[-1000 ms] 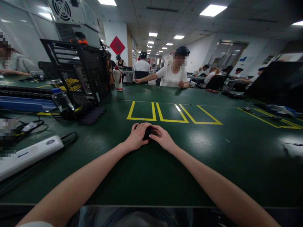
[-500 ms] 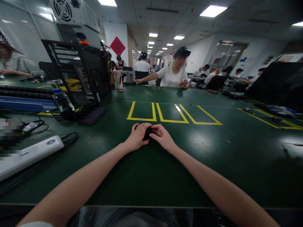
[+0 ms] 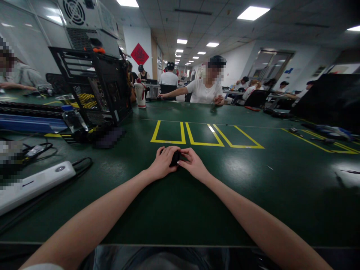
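Hands [image 3: 164, 162] [image 3: 194, 164] half-closed around small black object [image 3: 174, 159]

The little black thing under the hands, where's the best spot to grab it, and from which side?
Probably its right end, coming from the right. The left hand covers most of the black thing, but that blocky end sticks out. The fingers of the right hand are right there, thumb nearer you. Its full shape is hidden.

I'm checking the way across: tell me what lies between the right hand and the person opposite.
In the head view, yellow tape outlines on the table lie between the right hand and the person opposite.
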Demonstrator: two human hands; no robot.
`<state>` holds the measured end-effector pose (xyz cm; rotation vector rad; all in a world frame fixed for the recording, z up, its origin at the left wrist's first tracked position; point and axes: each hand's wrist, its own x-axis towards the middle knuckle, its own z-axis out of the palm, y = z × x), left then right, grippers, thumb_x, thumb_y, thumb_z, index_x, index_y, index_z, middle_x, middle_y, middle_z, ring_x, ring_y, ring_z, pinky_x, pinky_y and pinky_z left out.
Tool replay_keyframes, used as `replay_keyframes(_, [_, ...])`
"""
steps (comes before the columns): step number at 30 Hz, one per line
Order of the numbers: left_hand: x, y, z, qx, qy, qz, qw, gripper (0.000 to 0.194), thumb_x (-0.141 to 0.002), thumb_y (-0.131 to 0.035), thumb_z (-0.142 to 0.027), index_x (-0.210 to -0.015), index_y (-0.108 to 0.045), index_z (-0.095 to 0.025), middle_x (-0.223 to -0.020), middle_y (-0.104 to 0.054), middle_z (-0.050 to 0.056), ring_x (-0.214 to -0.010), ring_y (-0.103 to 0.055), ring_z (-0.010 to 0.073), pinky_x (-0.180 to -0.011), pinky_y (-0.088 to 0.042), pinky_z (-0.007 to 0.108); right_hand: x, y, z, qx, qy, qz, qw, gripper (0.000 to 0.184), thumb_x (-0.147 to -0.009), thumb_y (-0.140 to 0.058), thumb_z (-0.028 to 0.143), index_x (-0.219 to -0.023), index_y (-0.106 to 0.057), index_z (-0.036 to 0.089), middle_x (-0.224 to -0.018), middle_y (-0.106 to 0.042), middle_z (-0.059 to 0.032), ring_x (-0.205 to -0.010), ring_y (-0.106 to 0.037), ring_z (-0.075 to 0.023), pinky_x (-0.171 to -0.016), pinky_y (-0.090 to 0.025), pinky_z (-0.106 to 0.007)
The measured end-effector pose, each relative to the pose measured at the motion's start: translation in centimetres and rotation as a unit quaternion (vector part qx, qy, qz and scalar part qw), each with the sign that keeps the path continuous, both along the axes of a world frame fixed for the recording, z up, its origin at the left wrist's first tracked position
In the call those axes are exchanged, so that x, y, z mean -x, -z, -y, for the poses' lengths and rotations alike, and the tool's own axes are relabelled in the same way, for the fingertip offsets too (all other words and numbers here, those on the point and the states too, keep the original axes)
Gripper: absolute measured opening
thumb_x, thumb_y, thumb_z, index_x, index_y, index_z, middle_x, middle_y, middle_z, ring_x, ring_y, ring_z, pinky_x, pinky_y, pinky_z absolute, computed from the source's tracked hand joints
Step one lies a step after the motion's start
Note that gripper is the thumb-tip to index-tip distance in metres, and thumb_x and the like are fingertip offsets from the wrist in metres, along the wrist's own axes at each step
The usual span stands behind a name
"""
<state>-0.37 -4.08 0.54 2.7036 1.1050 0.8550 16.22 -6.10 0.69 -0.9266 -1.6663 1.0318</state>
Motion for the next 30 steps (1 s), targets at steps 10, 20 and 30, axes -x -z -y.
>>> replay_keyframes(10, [-0.2,0.2,-0.1,-0.008,-0.005,0.006,1.0,0.061,-0.065,-0.057,-0.018,-0.118,-0.028,-0.023,-0.119,-0.044,0.006,-0.113,-0.039,0.0223,-0.099,-0.018,0.043,0.3,0.3,0.0,-0.014,-0.01,-0.016,1.0,0.035,-0.069,-0.056,0.013,-0.1,-0.044,0.023,-0.107,-0.046,-0.0022,-0.112,-0.044,-0.017,-0.093,-0.042,-0.035])
replay_keyframes(20, [-0.1,0.2,-0.1,-0.001,-0.003,0.005,1.0,0.061,-0.066,-0.058,-0.02,-0.119,-0.027,-0.024,-0.119,-0.043,0.006,-0.114,-0.038,0.0233,-0.099,-0.017,0.045,0.3,0.1,0.4,-0.037,-0.005,0.004,0.999,0.035,-0.07,-0.051,0.01,-0.101,-0.042,0.023,-0.108,-0.044,-0.0025,-0.112,-0.043,-0.0164,-0.094,-0.041,-0.035])
replay_keyframes(30, [-0.1,-0.2,0.1,0.005,0.0,0.011,1.0,0.059,-0.068,-0.057,-0.021,-0.119,-0.027,-0.024,-0.118,-0.044,0.006,-0.114,-0.038,0.0236,-0.099,-0.017,0.045,-0.1,1.0,-0.4,-0.055,0.05,0.069,0.995,0.043,-0.065,-0.047,0.006,-0.105,-0.04,0.021,-0.108,-0.046,-0.0039,-0.108,-0.045,-0.0173,-0.097,-0.035,-0.039])
